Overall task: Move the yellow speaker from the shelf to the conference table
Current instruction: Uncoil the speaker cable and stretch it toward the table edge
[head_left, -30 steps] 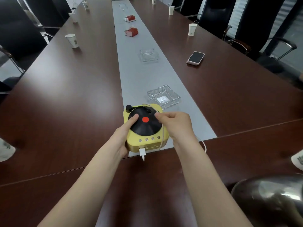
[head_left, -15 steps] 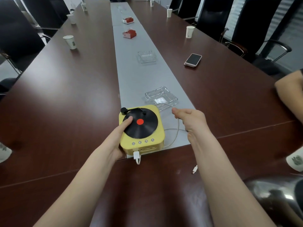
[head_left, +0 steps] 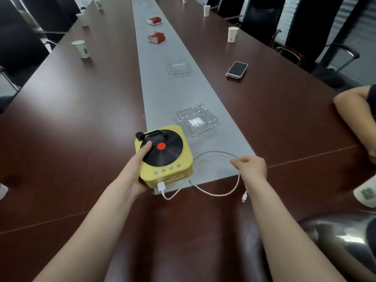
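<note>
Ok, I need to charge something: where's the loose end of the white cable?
In the head view, the cable's free plug lies on the brown table just under the right hand, right of the yellow speaker.

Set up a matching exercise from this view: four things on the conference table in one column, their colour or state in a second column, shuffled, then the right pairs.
Things
1. yellow speaker
2. white cable
3. phone
4. glass ashtray

States
A. lies screen up on the dark wood, untouched
B. pinched by the right hand
C. held at its side by the left hand
D. stands on the grey centre strip beyond the speaker

Pairs: 1-C, 2-B, 3-A, 4-D
</note>
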`<control>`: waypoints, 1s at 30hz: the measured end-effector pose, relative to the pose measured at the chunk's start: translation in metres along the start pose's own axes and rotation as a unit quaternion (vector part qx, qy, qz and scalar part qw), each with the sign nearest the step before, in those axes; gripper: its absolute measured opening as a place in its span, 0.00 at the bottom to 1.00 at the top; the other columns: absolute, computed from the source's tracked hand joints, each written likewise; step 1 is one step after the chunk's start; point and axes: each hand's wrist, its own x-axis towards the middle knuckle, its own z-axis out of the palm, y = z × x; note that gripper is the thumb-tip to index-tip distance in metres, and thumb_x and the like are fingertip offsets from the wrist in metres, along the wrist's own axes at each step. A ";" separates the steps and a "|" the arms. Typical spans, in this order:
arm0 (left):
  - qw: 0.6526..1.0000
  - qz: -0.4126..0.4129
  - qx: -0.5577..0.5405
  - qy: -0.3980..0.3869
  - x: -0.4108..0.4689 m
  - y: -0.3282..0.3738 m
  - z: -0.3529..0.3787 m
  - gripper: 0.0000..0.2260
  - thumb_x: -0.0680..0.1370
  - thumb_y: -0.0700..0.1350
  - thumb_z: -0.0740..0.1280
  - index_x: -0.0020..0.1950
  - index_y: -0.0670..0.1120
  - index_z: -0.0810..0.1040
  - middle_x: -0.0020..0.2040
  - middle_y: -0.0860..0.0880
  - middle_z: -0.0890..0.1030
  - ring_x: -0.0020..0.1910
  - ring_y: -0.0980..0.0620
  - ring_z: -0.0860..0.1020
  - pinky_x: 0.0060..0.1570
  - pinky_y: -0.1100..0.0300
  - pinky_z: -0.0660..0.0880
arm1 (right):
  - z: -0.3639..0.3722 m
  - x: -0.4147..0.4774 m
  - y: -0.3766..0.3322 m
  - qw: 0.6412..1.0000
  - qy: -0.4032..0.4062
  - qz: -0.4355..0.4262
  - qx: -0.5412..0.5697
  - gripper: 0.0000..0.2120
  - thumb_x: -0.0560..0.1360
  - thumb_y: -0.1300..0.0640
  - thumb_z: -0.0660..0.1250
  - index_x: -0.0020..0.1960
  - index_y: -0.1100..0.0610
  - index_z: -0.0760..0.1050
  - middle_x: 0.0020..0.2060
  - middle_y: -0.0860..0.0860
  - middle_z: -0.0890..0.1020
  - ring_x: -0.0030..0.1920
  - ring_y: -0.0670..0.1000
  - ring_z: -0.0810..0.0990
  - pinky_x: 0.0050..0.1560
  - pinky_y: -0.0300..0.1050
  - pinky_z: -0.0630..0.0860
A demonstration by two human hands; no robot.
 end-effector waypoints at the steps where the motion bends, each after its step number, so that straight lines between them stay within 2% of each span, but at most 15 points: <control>1: 1.000 0.002 0.002 0.002 0.001 0.000 0.000 0.13 0.77 0.54 0.65 0.53 0.47 0.79 0.41 0.45 0.87 0.47 0.44 0.82 0.47 0.48 0.77 | 0.000 0.000 0.007 0.999 0.017 0.010 -0.029 0.11 0.69 0.53 0.73 0.30 0.50 0.75 0.39 0.51 0.82 0.52 0.57 0.81 0.60 0.53 0.74; 3: 1.000 0.005 0.005 0.003 0.004 -0.001 -0.001 0.12 0.77 0.54 0.65 0.52 0.47 0.79 0.41 0.45 0.87 0.47 0.44 0.82 0.47 0.48 0.77 | 0.000 -0.001 0.020 0.996 0.040 0.026 -0.073 0.11 0.70 0.51 0.72 0.32 0.50 0.75 0.42 0.51 0.83 0.56 0.58 0.79 0.62 0.54 0.71; 5: 1.000 0.004 0.006 -0.004 0.006 -0.002 -0.001 0.12 0.77 0.54 0.64 0.52 0.47 0.79 0.40 0.45 0.87 0.47 0.44 0.82 0.46 0.49 0.77 | 0.001 0.000 0.028 0.993 0.050 0.036 -0.103 0.07 0.72 0.51 0.70 0.37 0.51 0.79 0.45 0.52 0.82 0.62 0.59 0.73 0.61 0.53 0.66; 8: 1.000 0.001 0.002 -0.006 0.007 -0.004 -0.001 0.12 0.77 0.54 0.64 0.52 0.47 0.79 0.40 0.45 0.87 0.47 0.44 0.82 0.47 0.48 0.77 | 0.003 0.001 0.035 0.986 0.066 0.056 -0.143 0.04 0.74 0.54 0.69 0.46 0.52 0.81 0.50 0.54 0.82 0.64 0.58 0.68 0.60 0.51 0.64; 13: 1.000 -0.004 -0.004 -0.009 0.007 -0.007 -0.003 0.13 0.78 0.53 0.64 0.55 0.46 0.78 0.41 0.45 0.87 0.48 0.44 0.82 0.48 0.48 0.77 | 0.005 0.001 0.038 0.981 0.091 0.086 -0.147 0.10 0.74 0.56 0.68 0.55 0.53 0.78 0.57 0.54 0.80 0.66 0.58 0.69 0.62 0.53 0.63; 16: 1.000 -0.010 -0.014 -0.001 0.005 -0.006 -0.004 0.15 0.77 0.53 0.65 0.59 0.46 0.78 0.47 0.44 0.86 0.50 0.43 0.81 0.49 0.47 0.77 | 0.007 -0.006 0.020 0.982 0.114 0.043 -0.141 0.14 0.74 0.58 0.64 0.59 0.53 0.77 0.61 0.55 0.78 0.66 0.59 0.67 0.63 0.54 0.64; 19: 1.000 -0.012 -0.015 0.000 0.004 -0.005 -0.005 0.18 0.77 0.53 0.65 0.64 0.45 0.76 0.52 0.43 0.84 0.52 0.42 0.81 0.51 0.46 0.77 | 0.012 -0.019 -0.008 0.984 0.135 -0.054 -0.102 0.16 0.74 0.59 0.61 0.60 0.55 0.77 0.63 0.56 0.76 0.66 0.60 0.68 0.65 0.52 0.65; 20: 1.000 -0.012 -0.014 0.001 0.003 -0.005 -0.005 0.18 0.77 0.52 0.66 0.64 0.45 0.76 0.51 0.43 0.84 0.51 0.43 0.81 0.50 0.47 0.77 | 0.016 -0.024 -0.018 0.986 0.116 -0.102 -0.062 0.17 0.74 0.60 0.60 0.61 0.57 0.77 0.63 0.57 0.77 0.66 0.59 0.70 0.65 0.50 0.66; 22: 1.000 -0.011 -0.012 0.003 0.002 -0.003 -0.004 0.18 0.77 0.52 0.66 0.64 0.45 0.76 0.50 0.43 0.84 0.49 0.43 0.82 0.48 0.48 0.78 | 0.029 -0.036 -0.037 0.986 0.016 -0.163 0.045 0.17 0.76 0.61 0.59 0.63 0.60 0.76 0.62 0.55 0.78 0.64 0.54 0.74 0.63 0.41 0.66; 24: 1.000 -0.012 -0.013 0.007 0.002 -0.003 -0.003 0.18 0.76 0.52 0.66 0.63 0.45 0.76 0.51 0.43 0.84 0.50 0.43 0.81 0.49 0.48 0.78 | 0.047 -0.054 -0.051 0.975 -0.117 -0.148 0.115 0.16 0.79 0.57 0.58 0.63 0.59 0.76 0.57 0.50 0.79 0.59 0.47 0.74 0.60 0.38 0.66; 25: 1.000 -0.015 -0.013 0.010 0.001 -0.003 -0.002 0.18 0.76 0.52 0.67 0.63 0.45 0.76 0.52 0.42 0.84 0.50 0.43 0.81 0.50 0.47 0.78 | 0.056 -0.060 -0.053 0.969 -0.167 -0.125 0.135 0.15 0.80 0.55 0.57 0.61 0.59 0.77 0.53 0.48 0.78 0.55 0.46 0.74 0.57 0.39 0.67; 27: 1.000 -0.019 -0.013 0.015 0.003 -0.005 -0.003 0.19 0.76 0.52 0.67 0.63 0.45 0.76 0.55 0.41 0.83 0.54 0.42 0.81 0.53 0.47 0.77 | 0.072 -0.066 -0.051 0.960 -0.217 -0.086 0.157 0.15 0.80 0.54 0.55 0.47 0.60 0.77 0.42 0.50 0.76 0.45 0.48 0.73 0.45 0.41 0.69; 28: 1.000 -0.019 -0.009 0.018 0.004 -0.005 -0.004 0.20 0.75 0.53 0.68 0.63 0.45 0.77 0.56 0.41 0.83 0.55 0.41 0.81 0.55 0.46 0.77 | 0.077 -0.067 -0.050 0.958 -0.221 -0.066 0.167 0.15 0.80 0.54 0.54 0.41 0.58 0.74 0.37 0.50 0.75 0.40 0.48 0.72 0.39 0.41 0.68; 30: 0.999 -0.013 0.007 0.029 0.010 -0.005 -0.010 0.23 0.73 0.55 0.70 0.64 0.45 0.77 0.57 0.41 0.83 0.57 0.41 0.81 0.59 0.44 0.76 | 0.086 -0.066 -0.047 0.959 -0.214 -0.028 0.183 0.16 0.80 0.54 0.54 0.35 0.55 0.70 0.32 0.50 0.73 0.34 0.48 0.71 0.35 0.40 0.67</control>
